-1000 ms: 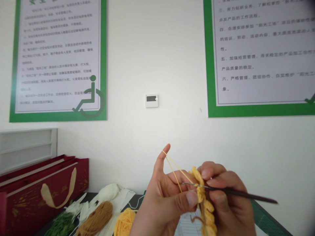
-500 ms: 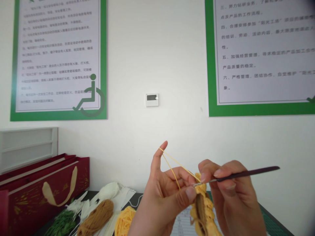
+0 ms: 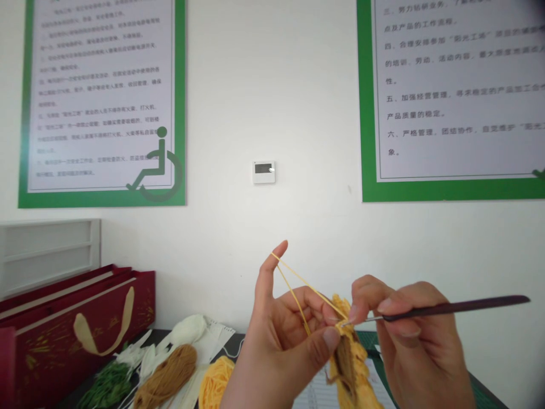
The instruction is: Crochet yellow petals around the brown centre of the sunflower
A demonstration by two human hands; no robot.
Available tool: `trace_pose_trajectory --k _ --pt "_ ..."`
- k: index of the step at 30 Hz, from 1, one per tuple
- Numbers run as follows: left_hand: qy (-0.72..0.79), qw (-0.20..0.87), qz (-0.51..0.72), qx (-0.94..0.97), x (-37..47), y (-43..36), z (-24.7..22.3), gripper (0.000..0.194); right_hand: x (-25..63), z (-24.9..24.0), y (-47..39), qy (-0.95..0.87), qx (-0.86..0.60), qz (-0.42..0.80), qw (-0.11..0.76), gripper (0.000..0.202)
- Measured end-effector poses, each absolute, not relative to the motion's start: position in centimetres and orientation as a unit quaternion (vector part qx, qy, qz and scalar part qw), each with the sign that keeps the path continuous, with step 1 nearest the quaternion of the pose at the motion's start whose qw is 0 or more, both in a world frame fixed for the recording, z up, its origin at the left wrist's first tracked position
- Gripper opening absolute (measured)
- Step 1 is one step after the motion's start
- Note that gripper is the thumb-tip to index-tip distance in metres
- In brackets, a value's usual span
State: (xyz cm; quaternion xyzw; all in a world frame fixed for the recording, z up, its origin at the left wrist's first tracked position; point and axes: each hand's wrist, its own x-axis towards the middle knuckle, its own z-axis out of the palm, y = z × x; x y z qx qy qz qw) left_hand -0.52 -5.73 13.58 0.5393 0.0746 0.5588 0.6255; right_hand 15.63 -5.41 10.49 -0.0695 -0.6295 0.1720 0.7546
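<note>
My left hand point(image 3: 289, 341) pinches the top edge of a yellow and brown crocheted piece point(image 3: 355, 369) between thumb and fingers. Its index finger points up, with yellow yarn point(image 3: 298, 274) looped over it and running down to the piece. In my right hand point(image 3: 413, 329) is a crochet hook with a dark handle point(image 3: 460, 308), held nearly level. The metal tip of the hook touches the top of the piece, beside my left thumb.
At the lower left lie a yellow yarn ball point(image 3: 216, 383), a brown skein point(image 3: 168, 375), green yarn point(image 3: 106, 386) and white yarn point(image 3: 189, 330). Dark red gift bags point(image 3: 85, 324) stand further left. A printed sheet point(image 3: 315, 392) and green mat point(image 3: 481, 392) lie beneath my hands.
My right hand and the hook have moved to the right, and the hook's handle reaches further right. The crocheted piece has tilted slightly. My left index finger has shifted a little left.
</note>
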Motion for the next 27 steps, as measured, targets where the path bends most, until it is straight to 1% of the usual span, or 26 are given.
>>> trace_pose_trajectory --k 5,11,13,16,18,19,23,27 --pt "0.075 0.621 0.562 0.541 -0.6 -5.7 13.5 0.121 15.9 11.0 -6.0 -0.653 -0.071 0.138 0.741 0.007" --pt "0.089 0.616 0.567 0.539 -0.4 -5.8 13.7 0.122 16.1 12.1 -6.7 -0.684 -0.095 0.014 0.723 0.010" --pt "0.092 0.611 0.575 0.537 -0.3 -5.9 13.8 0.122 16.6 12.0 -7.0 -0.694 -0.108 -0.022 0.711 0.014" --pt "0.102 0.601 0.589 0.530 -0.2 -6.1 13.8 0.122 17.3 11.6 -7.3 -0.728 -0.118 -0.076 0.671 0.025" --pt "0.104 0.602 0.589 0.529 -0.2 -6.2 13.9 0.122 17.5 11.4 -7.5 -0.743 -0.116 -0.092 0.653 0.030" --pt "0.104 0.603 0.586 0.531 -0.2 -6.2 13.9 0.121 17.4 11.4 -7.5 -0.740 -0.115 -0.088 0.657 0.029" --pt "0.107 0.609 0.576 0.535 -0.4 -6.0 13.8 0.118 16.1 11.4 -7.3 -0.678 -0.109 -0.029 0.726 0.017" --pt "0.109 0.608 0.572 0.540 -0.6 -5.8 13.7 0.117 15.2 11.3 -6.8 -0.639 -0.102 0.028 0.762 0.010"
